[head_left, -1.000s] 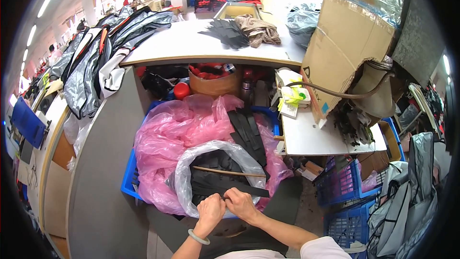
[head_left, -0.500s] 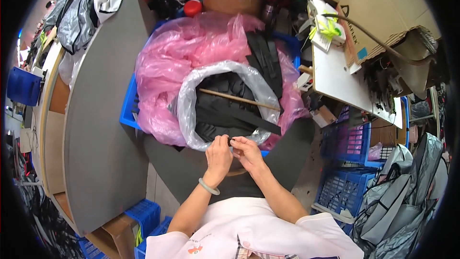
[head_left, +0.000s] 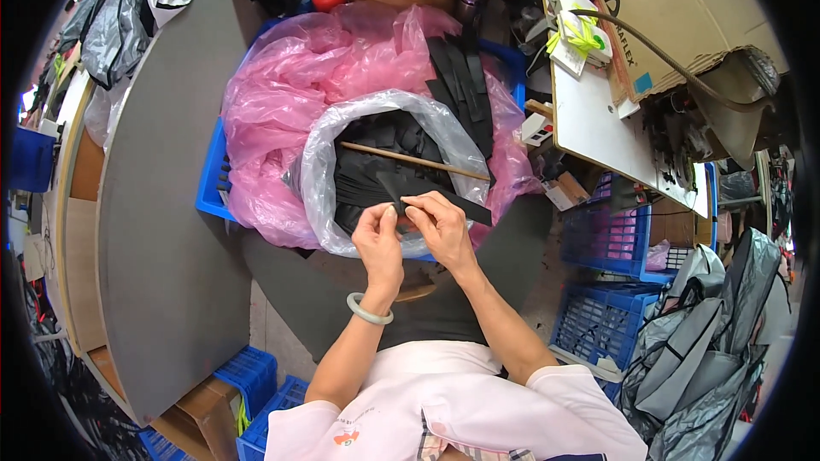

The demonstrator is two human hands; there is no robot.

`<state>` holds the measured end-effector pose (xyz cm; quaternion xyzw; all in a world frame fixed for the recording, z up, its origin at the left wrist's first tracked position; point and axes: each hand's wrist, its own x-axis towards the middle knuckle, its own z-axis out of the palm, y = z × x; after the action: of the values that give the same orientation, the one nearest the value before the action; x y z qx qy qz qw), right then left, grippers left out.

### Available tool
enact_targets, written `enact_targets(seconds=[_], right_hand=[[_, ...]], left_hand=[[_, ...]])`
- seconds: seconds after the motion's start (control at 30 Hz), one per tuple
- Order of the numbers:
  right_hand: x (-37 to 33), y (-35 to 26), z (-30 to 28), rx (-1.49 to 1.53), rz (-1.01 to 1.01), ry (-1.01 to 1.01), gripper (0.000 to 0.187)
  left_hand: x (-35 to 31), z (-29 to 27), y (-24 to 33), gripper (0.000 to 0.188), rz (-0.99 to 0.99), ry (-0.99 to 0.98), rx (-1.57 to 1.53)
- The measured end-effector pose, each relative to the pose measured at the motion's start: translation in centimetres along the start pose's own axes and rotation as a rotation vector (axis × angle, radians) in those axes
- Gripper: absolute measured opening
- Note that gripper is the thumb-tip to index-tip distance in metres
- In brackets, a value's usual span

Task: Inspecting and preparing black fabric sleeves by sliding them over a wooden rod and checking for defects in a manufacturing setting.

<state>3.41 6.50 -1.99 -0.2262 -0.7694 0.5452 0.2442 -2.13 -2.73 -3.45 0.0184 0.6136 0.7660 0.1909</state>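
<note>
My left hand [head_left: 378,243] and my right hand [head_left: 442,226] are close together over the near rim of a clear plastic bag [head_left: 318,166]. Both are closed in a pinch on a black fabric strip [head_left: 395,187], part of which rises beyond my fingertips; the rest is hidden by the fingers or blends with the dark pieces behind. Inside the bag lie many black fabric strips [head_left: 363,172]. A thin wooden stick [head_left: 414,159] rests across the bag's opening. A longer black strip [head_left: 472,209] sticks out over the bag's right rim.
Pink plastic [head_left: 282,94] surrounds the bag inside a blue crate [head_left: 210,179]. More black strips [head_left: 461,77] lie on it. A grey panel [head_left: 171,205] stands left; a white tabletop [head_left: 589,124] with a cardboard box [head_left: 683,8] is at right, above blue crates [head_left: 589,316].
Both hands have moved slightly forward and up over the bag's near rim. A black strip now shows upright beyond the fingertips, where only a small dark bit showed before. The view has shifted a little.
</note>
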Motion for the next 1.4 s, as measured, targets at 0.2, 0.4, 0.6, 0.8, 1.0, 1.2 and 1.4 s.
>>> enact_targets(seconds=[0.2,0.4,0.6,0.8,1.0,1.2,1.4], right_hand=[[0.1,-0.3,1.2,-0.163,-0.108,0.189,0.023],[-1.1,-0.1,2.1,0.077,0.059,0.144,0.029],[-0.5,-0.8,-1.1,1.477,0.602,-0.107,0.021],[-0.1,-1.8,-1.1,0.847,0.362,-0.081,0.025],[-1.4,-1.4,0.4,0.579,0.373,0.087,0.021],[-3.3,-0.1,2.1,0.017,0.227,0.135,0.030],[-3.0,0.4,2.3,-0.079,0.099,0.073,0.034]], left_hand=[[0.4,0.4,0.1,0.008,-0.196,-0.067,-0.248],[0.8,-1.8,-0.2,0.011,-0.534,-0.238,-0.648],[0.4,-1.9,2.0,0.018,-0.662,-0.485,-0.805],[0.1,-1.0,2.9,0.014,-0.544,-0.327,-0.553],[-0.9,-1.1,1.5,0.018,-0.491,-0.244,-0.442],[-1.5,-1.2,0.1,0.023,-0.496,-0.070,-0.276],[-0.8,-1.7,0.5,0.025,-0.641,-0.034,-0.227]])
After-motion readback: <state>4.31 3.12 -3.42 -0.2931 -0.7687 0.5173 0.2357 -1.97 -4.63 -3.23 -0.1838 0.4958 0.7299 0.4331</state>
